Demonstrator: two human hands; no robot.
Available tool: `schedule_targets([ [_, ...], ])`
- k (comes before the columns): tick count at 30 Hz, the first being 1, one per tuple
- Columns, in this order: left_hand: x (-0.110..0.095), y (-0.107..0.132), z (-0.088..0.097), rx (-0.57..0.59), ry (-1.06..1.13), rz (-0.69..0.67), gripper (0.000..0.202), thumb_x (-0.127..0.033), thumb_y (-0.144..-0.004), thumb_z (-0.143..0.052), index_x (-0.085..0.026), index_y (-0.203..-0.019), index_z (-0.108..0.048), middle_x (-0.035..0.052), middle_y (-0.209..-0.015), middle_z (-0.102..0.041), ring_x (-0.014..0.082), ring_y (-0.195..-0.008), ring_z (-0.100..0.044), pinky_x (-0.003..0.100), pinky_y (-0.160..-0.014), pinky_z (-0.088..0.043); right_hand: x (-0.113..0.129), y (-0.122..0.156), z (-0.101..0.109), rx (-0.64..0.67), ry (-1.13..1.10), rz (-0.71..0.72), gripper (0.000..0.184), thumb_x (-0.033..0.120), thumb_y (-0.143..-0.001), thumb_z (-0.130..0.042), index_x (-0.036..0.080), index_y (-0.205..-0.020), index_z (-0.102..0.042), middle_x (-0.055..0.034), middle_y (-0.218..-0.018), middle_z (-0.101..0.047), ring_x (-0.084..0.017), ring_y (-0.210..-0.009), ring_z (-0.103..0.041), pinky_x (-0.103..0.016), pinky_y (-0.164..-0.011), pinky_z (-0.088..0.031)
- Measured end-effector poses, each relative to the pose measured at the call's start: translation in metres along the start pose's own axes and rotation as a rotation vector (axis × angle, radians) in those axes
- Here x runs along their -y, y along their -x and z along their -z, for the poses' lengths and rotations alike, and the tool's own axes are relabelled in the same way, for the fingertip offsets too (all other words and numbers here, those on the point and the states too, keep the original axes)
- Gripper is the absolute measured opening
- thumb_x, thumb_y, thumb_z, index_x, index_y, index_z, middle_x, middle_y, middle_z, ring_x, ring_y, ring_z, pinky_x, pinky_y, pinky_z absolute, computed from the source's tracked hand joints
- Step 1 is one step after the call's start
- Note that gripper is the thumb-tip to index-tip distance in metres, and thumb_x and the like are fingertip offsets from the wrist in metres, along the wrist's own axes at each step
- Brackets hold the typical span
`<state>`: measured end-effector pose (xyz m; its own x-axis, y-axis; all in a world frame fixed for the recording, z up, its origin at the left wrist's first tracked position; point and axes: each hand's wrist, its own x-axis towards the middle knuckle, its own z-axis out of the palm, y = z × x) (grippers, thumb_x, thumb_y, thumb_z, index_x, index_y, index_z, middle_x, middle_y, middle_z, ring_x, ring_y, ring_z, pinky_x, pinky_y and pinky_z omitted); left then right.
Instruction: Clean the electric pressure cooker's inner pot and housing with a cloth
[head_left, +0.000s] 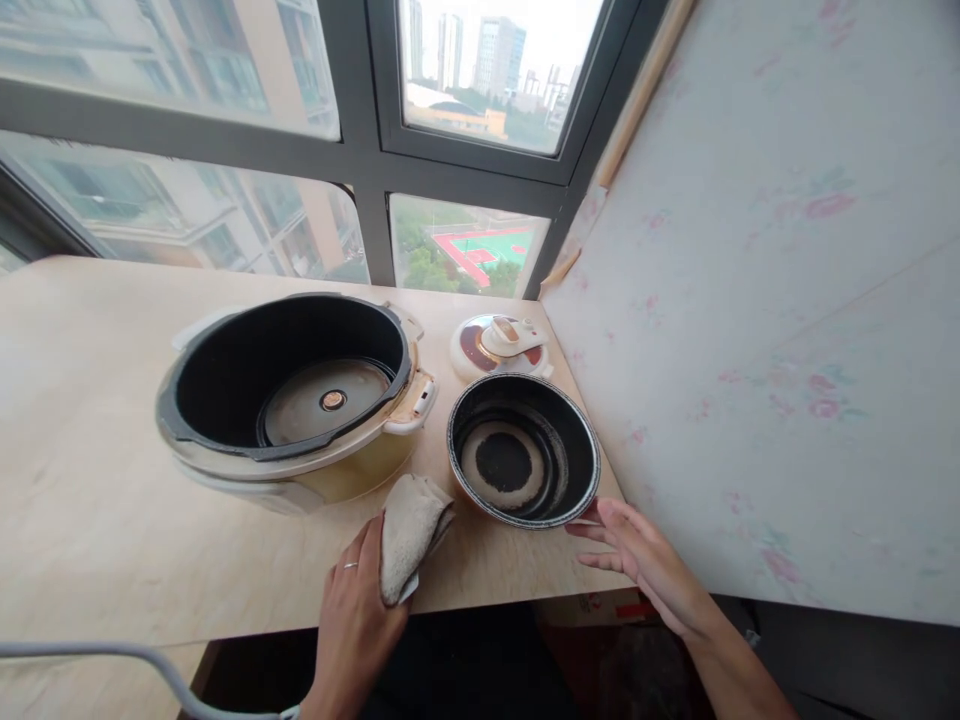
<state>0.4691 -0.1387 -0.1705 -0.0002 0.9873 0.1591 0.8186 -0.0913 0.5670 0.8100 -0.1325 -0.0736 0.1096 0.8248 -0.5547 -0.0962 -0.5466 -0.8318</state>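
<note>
My left hand [360, 585] grips a folded beige cloth [409, 530] near the table's front edge. To the right of the cloth stands a dark inner pot [577, 440] with a worn ring on its bottom. My right hand [626, 545] is at the pot's lower right rim, fingers apart; whether the fingertips touch the pot I cannot tell. On the left sits the cooker body [337, 470], open at the top, with a round metal heating plate [300, 405] inside. Behind the inner pot lies the cooker lid [480, 350], white and brown with a handle.
A pale wooden tabletop [90, 480] carries everything. Dark-framed windows [360, 160] rise behind it, and a flower-patterned wall [750, 330] closes off the right side. A grey cable [135, 655] crosses the lower left. Below the front edge is a box [592, 607].
</note>
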Motion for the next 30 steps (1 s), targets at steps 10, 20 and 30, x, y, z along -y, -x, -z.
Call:
schedule_targets([
  [10, -0.061, -0.018, -0.019, 0.005, 0.713, 0.346, 0.092, -0.042, -0.091, -0.058, -0.021, -0.162, -0.004, 0.0138, -0.168, -0.016, 0.0316, -0.155, -0.020, 0.056, -0.124, -0.021, 0.013, -0.041, -0.017, -0.129, 0.104, 0.109, 0.056, 0.055, -0.080, -0.074, 0.027, -0.124, -0.055, -0.0068, -0.126, -0.064, -0.026, -0.107, -0.064, -0.035, -0.074, -0.061],
  [20, -0.110, -0.054, -0.052, 0.000, 0.919, 0.224, 0.105, -0.022, -0.081, -0.060, -0.020, -0.163, 0.005, 0.0106, -0.168, -0.018, 0.0276, -0.154, -0.023, 0.049, -0.127, -0.018, 0.031, -0.063, -0.004, -0.157, 0.085, 0.124, 0.034, 0.025, -0.059, -0.065, 0.021, -0.090, -0.052, -0.0013, -0.081, -0.066, -0.020, -0.072, -0.063, -0.029, -0.057, -0.051],
  [30, -0.107, -0.075, -0.042, -0.024, 0.935, 0.179, 0.099, -0.014, -0.073, -0.057, -0.022, -0.163, -0.015, 0.0064, -0.164, -0.030, 0.0268, -0.150, -0.033, 0.043, -0.125, -0.026, 0.059, -0.041, 0.029, -0.171, 0.164, 0.050, 0.039, 0.027, -0.052, -0.069, 0.022, -0.086, -0.051, 0.0040, -0.064, -0.056, -0.013, -0.054, -0.048, -0.026, -0.048, -0.038],
])
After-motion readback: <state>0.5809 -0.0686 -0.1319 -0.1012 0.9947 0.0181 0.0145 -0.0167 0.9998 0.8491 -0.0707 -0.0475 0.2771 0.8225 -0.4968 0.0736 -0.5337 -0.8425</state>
